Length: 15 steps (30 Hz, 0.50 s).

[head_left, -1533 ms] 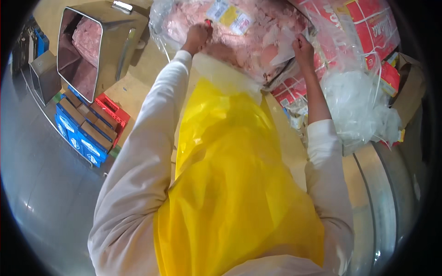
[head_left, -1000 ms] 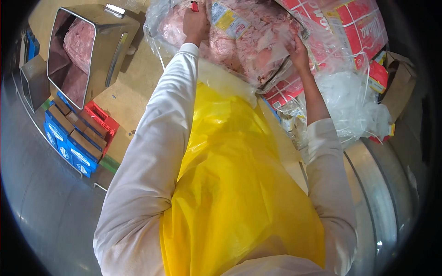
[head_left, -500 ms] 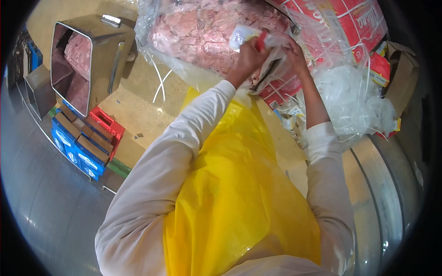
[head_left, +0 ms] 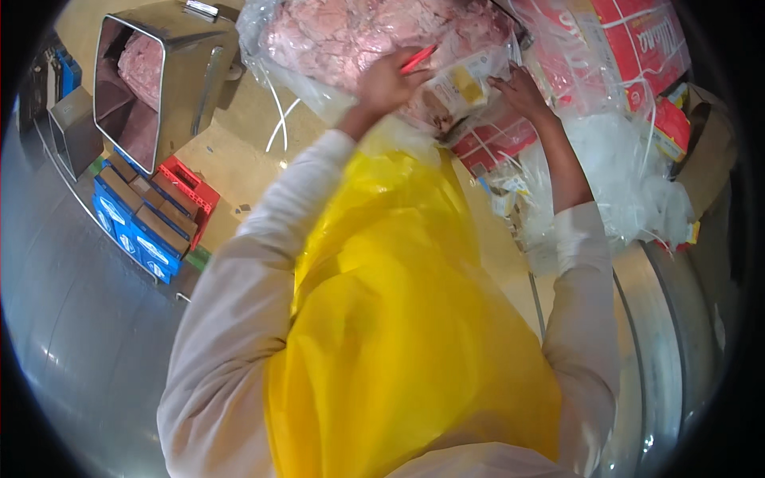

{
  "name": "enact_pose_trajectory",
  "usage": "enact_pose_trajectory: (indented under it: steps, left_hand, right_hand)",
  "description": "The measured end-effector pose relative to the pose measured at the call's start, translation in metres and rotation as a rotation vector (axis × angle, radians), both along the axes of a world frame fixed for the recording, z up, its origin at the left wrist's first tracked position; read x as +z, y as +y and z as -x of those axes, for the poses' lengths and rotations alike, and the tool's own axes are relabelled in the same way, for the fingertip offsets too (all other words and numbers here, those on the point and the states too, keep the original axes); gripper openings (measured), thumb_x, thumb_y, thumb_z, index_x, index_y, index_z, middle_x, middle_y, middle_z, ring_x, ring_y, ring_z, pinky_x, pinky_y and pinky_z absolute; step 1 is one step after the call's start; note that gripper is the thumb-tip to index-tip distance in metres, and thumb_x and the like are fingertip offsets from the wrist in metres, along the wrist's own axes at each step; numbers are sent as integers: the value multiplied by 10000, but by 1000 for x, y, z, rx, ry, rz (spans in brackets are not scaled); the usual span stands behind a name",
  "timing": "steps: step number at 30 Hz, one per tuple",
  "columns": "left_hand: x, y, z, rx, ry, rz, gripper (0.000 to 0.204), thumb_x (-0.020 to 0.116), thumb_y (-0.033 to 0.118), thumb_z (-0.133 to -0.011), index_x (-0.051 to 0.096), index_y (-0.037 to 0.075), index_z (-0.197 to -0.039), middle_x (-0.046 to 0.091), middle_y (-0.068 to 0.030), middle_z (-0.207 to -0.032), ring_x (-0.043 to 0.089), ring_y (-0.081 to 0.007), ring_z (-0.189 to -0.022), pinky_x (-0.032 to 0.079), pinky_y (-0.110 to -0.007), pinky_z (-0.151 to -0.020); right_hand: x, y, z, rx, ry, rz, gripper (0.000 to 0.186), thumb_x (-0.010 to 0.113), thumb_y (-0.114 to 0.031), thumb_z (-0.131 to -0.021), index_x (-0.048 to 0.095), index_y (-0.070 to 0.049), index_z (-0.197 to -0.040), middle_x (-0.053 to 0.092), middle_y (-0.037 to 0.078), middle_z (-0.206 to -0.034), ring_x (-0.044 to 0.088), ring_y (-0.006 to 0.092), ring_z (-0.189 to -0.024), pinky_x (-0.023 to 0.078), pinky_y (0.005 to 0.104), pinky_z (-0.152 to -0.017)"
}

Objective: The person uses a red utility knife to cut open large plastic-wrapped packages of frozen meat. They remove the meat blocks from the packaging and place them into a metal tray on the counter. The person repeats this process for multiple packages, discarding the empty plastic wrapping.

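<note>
A large block of pink raw meat [head_left: 335, 40] lies at the top, with clear plastic film around it. My left hand [head_left: 386, 84] is closed on a slim red tool [head_left: 418, 58] over the block's near side; blur hides the tool's exact kind. Just right of it, a white and yellow label [head_left: 466, 86] lies on the film at the block's near right corner. My right hand [head_left: 526, 94] is beside that label, thumb and fingers apart, with nothing visible between them. Whether its fingertips touch the film, I cannot tell.
At left stands a metal bin [head_left: 163, 88] with pink meat inside, above blue boxes [head_left: 135, 231] and a red crate [head_left: 190, 191]. Red strapped cartons [head_left: 637, 48] and crumpled clear plastic [head_left: 606, 175] fill the right. White straps [head_left: 280, 119] lie on the floor.
My left hand has moved left, away from the right hand, with the red tool. The right hand's fingers have come apart from the plastic. The label now lies farther right, near the corner.
</note>
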<state>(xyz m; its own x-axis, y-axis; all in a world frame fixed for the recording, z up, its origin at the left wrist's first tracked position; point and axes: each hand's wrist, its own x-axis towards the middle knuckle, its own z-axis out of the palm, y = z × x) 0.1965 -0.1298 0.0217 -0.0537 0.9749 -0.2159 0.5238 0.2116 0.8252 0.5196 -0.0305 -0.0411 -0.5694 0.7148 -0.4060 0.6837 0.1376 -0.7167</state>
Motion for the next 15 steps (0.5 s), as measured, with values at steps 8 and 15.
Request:
enact_pose_trajectory:
  steps: [8,15]
  left_hand:
    - [30,-94,102,-928,609,214,583,830,388,-759,687,148,-1271,657,-53,-1109,650,-253,-1066,475,-429,-897]
    - [-7,-91,125,-605,378,-101,185,690,185,-806,758,112,-961,677,-143,-1174,611,-340,-1141,430,-459,-1042]
  right_hand:
    - [-6,-20,22,-136,133,-46,369,604,-291,-983,708,60,-1029,667,299,-1163,623,414,-1117,466,484,-977]
    - [-47,-12,72,-500,-25,-342,448,601,-311,-995,641,124,-894,662,298,-839,630,430,-804,493,501,-769]
